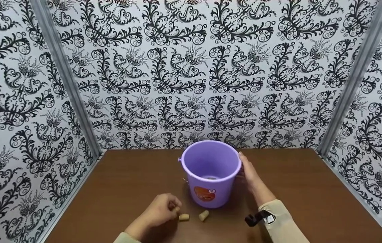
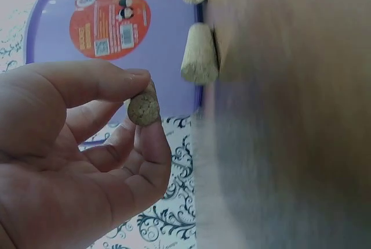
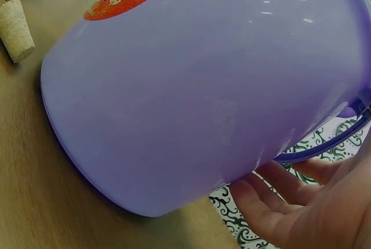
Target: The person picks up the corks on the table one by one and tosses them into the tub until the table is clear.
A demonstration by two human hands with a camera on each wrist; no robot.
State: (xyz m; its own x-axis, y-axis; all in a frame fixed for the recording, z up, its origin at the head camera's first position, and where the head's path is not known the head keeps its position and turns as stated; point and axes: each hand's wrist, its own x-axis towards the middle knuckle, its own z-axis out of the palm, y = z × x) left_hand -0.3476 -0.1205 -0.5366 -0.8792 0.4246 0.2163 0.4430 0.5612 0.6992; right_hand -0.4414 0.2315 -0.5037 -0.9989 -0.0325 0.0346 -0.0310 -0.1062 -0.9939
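Note:
My left hand (image 1: pixel 162 209) pinches a small cork (image 2: pixel 143 108) between thumb and fingers, low over the table in front of the bucket. Two more tapered corks lie on the tabletop: one cork (image 1: pixel 184 217) right beside the left fingers, another cork (image 1: pixel 204 215) near the bucket's base. The purple bucket (image 1: pixel 211 192) stands upright, an orange label on its front. Something small and light shows on its bottom inside. My right hand (image 1: pixel 250 173) rests against the bucket's right side, one fingertip up at the rim. In the right wrist view its fingers touch the wall near the purple handle (image 3: pixel 330 144).
The brown wooden table (image 1: pixel 126 175) reaches back to a wall (image 1: pixel 184 74) papered in black and white scrolls. Similar panels with grey corner posts close off the left and right sides. A black strap mount (image 1: pixel 256 218) sits on the right wrist.

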